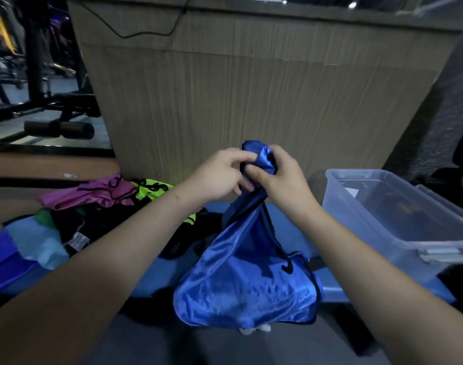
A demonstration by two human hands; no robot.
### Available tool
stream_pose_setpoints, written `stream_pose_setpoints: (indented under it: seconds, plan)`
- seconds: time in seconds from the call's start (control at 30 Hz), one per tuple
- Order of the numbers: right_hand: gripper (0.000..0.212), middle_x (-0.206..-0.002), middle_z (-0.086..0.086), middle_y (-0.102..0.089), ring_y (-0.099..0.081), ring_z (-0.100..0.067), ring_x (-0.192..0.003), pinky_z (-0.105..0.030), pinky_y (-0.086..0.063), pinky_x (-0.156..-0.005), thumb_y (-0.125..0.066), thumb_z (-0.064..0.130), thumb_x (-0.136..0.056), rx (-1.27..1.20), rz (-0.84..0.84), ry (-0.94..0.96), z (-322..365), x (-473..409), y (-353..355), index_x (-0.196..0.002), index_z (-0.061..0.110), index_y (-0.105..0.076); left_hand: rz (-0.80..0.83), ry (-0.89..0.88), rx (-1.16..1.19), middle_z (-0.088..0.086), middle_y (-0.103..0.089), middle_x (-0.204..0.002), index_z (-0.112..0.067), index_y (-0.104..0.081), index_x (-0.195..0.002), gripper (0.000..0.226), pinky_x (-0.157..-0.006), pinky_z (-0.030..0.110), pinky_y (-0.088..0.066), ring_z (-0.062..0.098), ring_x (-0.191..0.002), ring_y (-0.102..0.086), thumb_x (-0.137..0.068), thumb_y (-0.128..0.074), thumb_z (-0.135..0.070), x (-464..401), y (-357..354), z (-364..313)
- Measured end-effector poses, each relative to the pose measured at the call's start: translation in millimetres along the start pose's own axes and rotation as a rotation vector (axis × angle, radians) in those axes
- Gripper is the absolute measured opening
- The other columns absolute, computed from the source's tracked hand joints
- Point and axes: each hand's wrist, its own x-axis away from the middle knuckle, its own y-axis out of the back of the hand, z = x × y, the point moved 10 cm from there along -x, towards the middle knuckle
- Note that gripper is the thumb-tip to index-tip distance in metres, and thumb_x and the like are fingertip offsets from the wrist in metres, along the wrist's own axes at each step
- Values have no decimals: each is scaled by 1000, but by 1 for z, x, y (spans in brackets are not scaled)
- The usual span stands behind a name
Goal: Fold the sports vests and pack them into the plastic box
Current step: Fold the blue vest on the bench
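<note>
Both my hands, left [219, 175] and right [277, 177], pinch the blue vest [246, 280]; no legible writing; plastic box [398, 217] at 3 o'clock, vest pile [93, 206] at 9.

Both hands, the left hand [219, 175] and right hand [280, 177], are gripping the bunched top of a blue vest [246, 275], which is hanging down. A clear plastic box [398, 222] is sitting to the right, and a pile of coloured vests [93, 206] is lying to the left.

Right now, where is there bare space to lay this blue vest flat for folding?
The clearest bare patch is the blue mat between the hanging blue vest and the plastic box. A narrower strip runs along the mat's near edge, under the vest. The left side is crowded with the pile of unfolded vests.
</note>
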Motion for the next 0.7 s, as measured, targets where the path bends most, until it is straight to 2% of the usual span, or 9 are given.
stream_pose_setpoints:
  seconds: [0.07,0.13,0.17,0.27,0.3,0.37,0.43,0.5,0.7]
  plan:
    - [10,-80,-3,-66,-56,-9,-75,-40,-47,-72,-65,6,-89,-22,14,38,10,-4,6,-93,15,-65,-62,-115,-146,6,-56,-129,-15,-68,-121,61,-76,14,-49,19,-97,-65,-77,-52,23,1,10,-15]
    - [12,-77,0,-63,-55,-11,-74,-35,-44,-70,-60,6,-94,-80,34,33,19,-7,11,-90,15,-67,-143,-233,-115,1,-54,-130,-23,-65,-120,50,-86,17,-46,10,-103,-59,-83,-66,11,6,23,-22]
    - [10,-79,-3,-63,-57,-15,-75,-36,-45,-71,-59,8,-97,-129,51,26,24,-9,13,-91,10,-67,-190,-228,-63,-3,-51,-133,-25,-59,-122,49,-87,19,-44,6,-107,-56,-83,-76,-2,8,30,-16]
    - [14,-87,-12,-65,-59,-25,-83,-50,-50,-78,-57,16,-99,-301,93,23,42,-11,19,-95,7,-67,-143,26,172,-7,-49,-143,-27,-41,-137,87,-97,25,-45,3,-121,-54,-66,-89,-42,11,27,22]
    - [14,-89,-12,-65,-60,-26,-85,-49,-50,-80,-56,14,-101,-357,102,28,51,-11,22,-97,8,-68,-58,74,227,-5,-54,-142,-27,-41,-140,90,-100,30,-48,8,-123,-57,-66,-89,-42,12,16,29]
    - [14,-92,-10,-66,-61,-24,-88,-42,-51,-82,-52,9,-103,-420,108,71,71,-11,30,-103,6,-66,77,86,246,-2,-67,-131,-19,-52,-135,69,-98,31,-54,14,-120,-64,-76,-85,-26,17,-2,27]
    - [15,-96,-9,-66,-61,-20,-91,-36,-51,-85,-51,7,-103,-414,88,154,95,-12,41,-106,4,-65,96,98,229,-1,-72,-121,-13,-60,-128,55,-93,25,-55,16,-115,-67,-78,-82,-14,26,-8,19]
    - [14,-96,-6,-66,-61,-16,-91,-32,-50,-84,-52,7,-102,-379,32,225,117,-15,58,-104,6,-65,99,122,207,-1,-73,-118,-12,-62,-126,56,-95,29,-56,17,-112,-69,-76,-86,-15,33,-11,18]
    - [17,-98,-8,-68,-63,-22,-93,-45,-53,-89,-58,15,-99,-291,-171,315,161,-18,108,-107,5,-69,266,88,204,-5,-70,-126,-22,-60,-128,58,-101,34,-51,14,-119,-65,-77,-85,-10,69,-38,7]
